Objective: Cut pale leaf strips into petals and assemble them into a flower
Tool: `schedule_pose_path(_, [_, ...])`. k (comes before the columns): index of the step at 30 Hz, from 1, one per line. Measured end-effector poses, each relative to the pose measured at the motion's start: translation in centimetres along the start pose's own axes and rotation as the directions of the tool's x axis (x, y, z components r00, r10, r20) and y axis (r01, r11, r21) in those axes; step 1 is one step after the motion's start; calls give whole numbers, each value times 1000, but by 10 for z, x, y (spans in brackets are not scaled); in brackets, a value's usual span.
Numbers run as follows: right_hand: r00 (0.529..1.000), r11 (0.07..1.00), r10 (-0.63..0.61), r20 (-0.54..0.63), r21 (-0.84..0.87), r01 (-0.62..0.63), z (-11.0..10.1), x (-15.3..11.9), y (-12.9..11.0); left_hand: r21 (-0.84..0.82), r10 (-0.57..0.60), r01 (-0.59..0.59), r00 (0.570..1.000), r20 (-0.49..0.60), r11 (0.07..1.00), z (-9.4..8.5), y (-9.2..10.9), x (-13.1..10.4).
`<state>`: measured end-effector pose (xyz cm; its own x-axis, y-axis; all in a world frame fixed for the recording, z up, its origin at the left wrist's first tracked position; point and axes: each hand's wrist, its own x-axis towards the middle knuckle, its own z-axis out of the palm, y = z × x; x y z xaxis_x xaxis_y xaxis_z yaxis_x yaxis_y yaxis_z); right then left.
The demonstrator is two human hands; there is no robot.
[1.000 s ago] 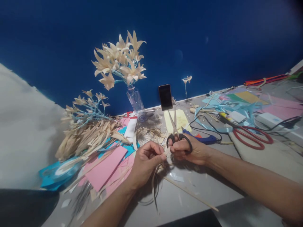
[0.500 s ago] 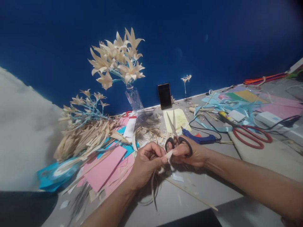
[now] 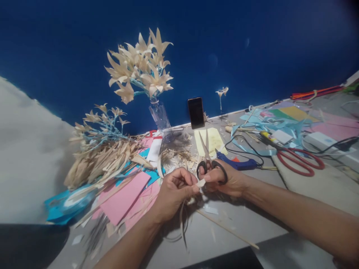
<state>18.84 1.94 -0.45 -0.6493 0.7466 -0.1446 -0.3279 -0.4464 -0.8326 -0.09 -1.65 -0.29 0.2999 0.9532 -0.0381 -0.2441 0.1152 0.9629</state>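
Note:
Near the middle of the table, my left hand (image 3: 175,192) pinches a small pale husk piece (image 3: 201,183) between thumb and fingertips. My right hand (image 3: 227,179) is close beside it, with the black-handled scissors (image 3: 207,149) hooked on its fingers, blades pointing away and slightly apart. The right thumb and a fingertip touch the pale piece's upper end. Below my left hand hangs a thin curled strip (image 3: 182,228). A thin stick (image 3: 230,228) lies on the table in front of my hands.
Pale flowers (image 3: 154,80) stand in a clear bottle (image 3: 160,117) at the back. A phone (image 3: 196,113) leans on the blue wall. Husks (image 3: 101,164) and pink paper (image 3: 125,198) lie left; a blue glue gun (image 3: 238,162) and red-handled scissors (image 3: 300,162) lie right.
The pale piece has tilted flatter between my fingertips. Both hands remain in nearly the same place, and the view has shifted slightly.

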Motion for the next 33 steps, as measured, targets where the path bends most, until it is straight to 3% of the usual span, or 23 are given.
schedule_pose_path(2, [998,998,-56,-32,28,57,-4,2,-3,-57,-15,12,999,-49,998,-2,-2,1])
schedule_pose_path(6, [976,981,-165,-143,-128,148,-6,5,0,-112,-54,34,982,-180,993,-1,-2,4])
schedule_pose_path(14, [949,977,-186,-254,-151,151,16,1,8,-69,-39,20,958,-285,997,9,-11,5])
schedule_pose_path(18, [945,981,-160,-285,-154,119,17,1,9,-18,-35,31,967,-252,999,11,-15,3])
schedule_pose_path(21, [950,982,-138,-281,-167,93,14,0,9,2,-105,107,982,-160,994,10,-12,2])
schedule_pose_path(24, [949,959,-135,-285,-277,53,12,-2,6,-88,-193,184,976,-102,979,7,-7,2])
schedule_pose_path(28, [965,900,-108,-238,-437,-7,15,-4,-1,-89,-218,211,972,-82,973,5,-4,3])
schedule_pose_path(33, [982,868,-96,-165,-496,1,12,-4,3,-41,-240,237,966,-96,971,5,-4,5])
